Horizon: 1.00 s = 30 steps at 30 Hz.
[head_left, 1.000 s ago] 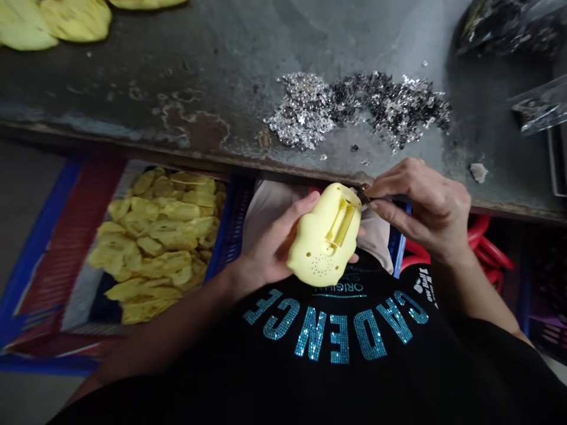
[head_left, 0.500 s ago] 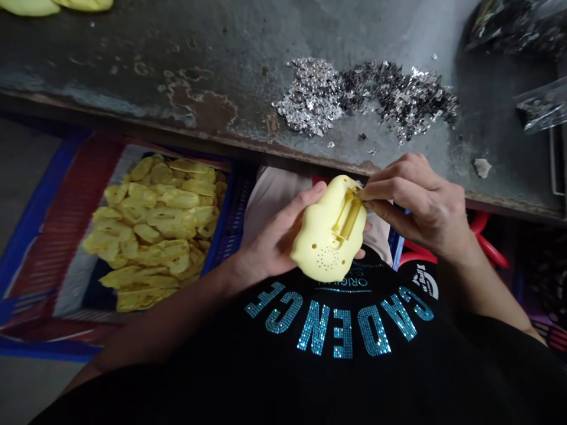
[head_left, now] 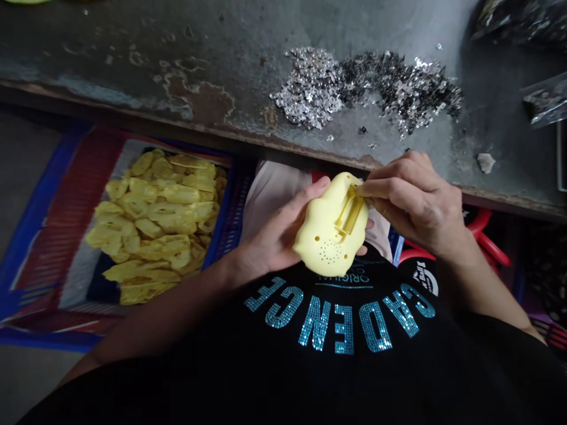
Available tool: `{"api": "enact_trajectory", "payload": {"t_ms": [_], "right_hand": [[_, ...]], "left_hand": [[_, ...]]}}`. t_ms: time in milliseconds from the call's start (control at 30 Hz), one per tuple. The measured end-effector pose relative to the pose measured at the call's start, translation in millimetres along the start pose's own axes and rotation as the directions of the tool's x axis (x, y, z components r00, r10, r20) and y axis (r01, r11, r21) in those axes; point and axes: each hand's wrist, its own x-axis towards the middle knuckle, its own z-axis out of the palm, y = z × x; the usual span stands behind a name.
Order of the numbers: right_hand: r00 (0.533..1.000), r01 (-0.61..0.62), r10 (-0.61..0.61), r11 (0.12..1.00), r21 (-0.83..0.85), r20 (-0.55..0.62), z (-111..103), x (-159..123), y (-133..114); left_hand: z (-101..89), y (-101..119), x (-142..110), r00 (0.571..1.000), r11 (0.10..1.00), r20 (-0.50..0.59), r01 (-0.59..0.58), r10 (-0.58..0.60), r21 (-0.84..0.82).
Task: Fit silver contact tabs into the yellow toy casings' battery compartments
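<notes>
My left hand point(head_left: 283, 227) is wrapped round a pale yellow plastic casing point(head_left: 328, 251), held in front of my chest. The casing has a rounded, wavy outline, a cluster of small holes, a few screw holes and an open battery compartment point(head_left: 349, 215). At the compartment's upper end, my right hand point(head_left: 414, 198) pinches with thumb and forefinger. Whatever is between those fingertips is hidden. Beyond the hands, small shiny metal pieces point(head_left: 310, 88) lie in a loose heap on the grey worktable point(head_left: 248, 47).
To my left stands a blue crate point(head_left: 44, 206) holding many yellow plastic parts point(head_left: 172, 206). Clear plastic bags point(head_left: 547, 100) of metal bits lie at the table's right side. A whitish lump point(head_left: 486, 162) sits near the worn table edge. Red tubing point(head_left: 487, 236) shows below it.
Both hands and the casing stay almost in place, with the right fingertips still at the compartment's upper end. The view has shifted slightly.
</notes>
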Motion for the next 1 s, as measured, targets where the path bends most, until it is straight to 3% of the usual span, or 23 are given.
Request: {"api": "enact_trajectory", "payload": {"t_ms": [100, 267, 400, 500, 567, 633, 800, 900, 1000], "right_hand": [[0.996, -0.061, 0.062, 0.998, 0.015, -0.065, 4.1, -3.4, -3.6], [0.977, -0.064, 0.069, 0.998, 0.029, -0.203, 13.6, -8.5, -10.8], [0.969, -0.134, 0.16, 0.98, 0.146, -0.187, 11.1, -4.8, -8.2], [0.975, -0.214, 0.223, 0.93, 0.297, 0.004, 1.0, 5.4, -1.7], [0.968, -0.248, 0.22, 0.905, 0.347, 0.118, -4.7, 12.3, 1.4], [0.967, -0.249, 0.211, 0.899, 0.361, 0.141, -5.6, 16.1, 2.0], [0.971, -0.192, 0.229, 0.913, 0.359, -0.063, 13.1, 9.1, -2.8], [0.962, -0.151, 0.222, 0.919, 0.365, -0.16, 24.8, 2.9, -5.2], [0.961, -0.132, 0.208, 0.926, 0.353, -0.185, 29.4, 0.6, -5.4]], "left_hand": [[-0.8, 1.9, 1.5, 1.0, 0.996, 0.01, 0.022, -0.023, 0.088], [-6.9, 4.2, 7.8, 0.997, 0.996, 0.045, 0.057, -0.06, 0.068], [-17.0, -1.2, 14.3, 0.997, 0.999, 0.07, 0.029, -0.032, 0.035], [-25.9, -10.5, 20.7, 0.983, 0.973, 0.077, -0.177, 0.167, 0.145], [-33.0, -16.8, 24.2, 0.937, 0.908, 0.08, -0.349, 0.339, 0.232], [-40.5, -20.8, 24.3, 0.89, 0.832, 0.12, -0.454, 0.44, 0.318], [-53.1, -21.6, 6.6, 0.855, 0.687, 0.263, -0.516, 0.447, 0.511], [-55.5, -21.9, -2.5, 0.856, 0.642, 0.269, -0.511, 0.442, 0.572], [-55.4, -21.8, -2.4, 0.849, 0.602, 0.254, -0.512, 0.464, 0.612]]}}
